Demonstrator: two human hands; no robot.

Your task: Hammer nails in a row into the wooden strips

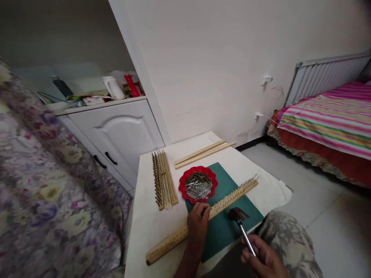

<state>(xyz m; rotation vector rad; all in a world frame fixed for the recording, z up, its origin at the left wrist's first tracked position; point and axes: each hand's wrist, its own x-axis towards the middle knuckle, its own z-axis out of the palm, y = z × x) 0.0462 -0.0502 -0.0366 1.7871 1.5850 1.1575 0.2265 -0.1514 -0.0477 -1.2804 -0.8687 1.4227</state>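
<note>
Basically, right hand [262, 255] grips hammer [243, 230]; left hand [198, 220] on wooden strip [174, 238], likely steadying it, can't tell if pinching anything; red bowl [182, 188] just beyond, presumably for reach.

It's sb's home, prob. a bedroom. There's a bed [307, 146] w/ a pink stripy cover [333, 116] and a pale headboard [327, 75] w/ bars. A big cloth [58, 200] w/ flowers on it hangs near a white cupboard [121, 135], & on top of that sit a white jug [114, 88], a red thing [131, 85] etc. The wall [203, 69] is plain, w/ 2 plugs [268, 78] in it. A white surface [150, 227] w/ a red bowl [182, 188] of nails [198, 186] makes a small work spot, approx. mid-rm.
</note>
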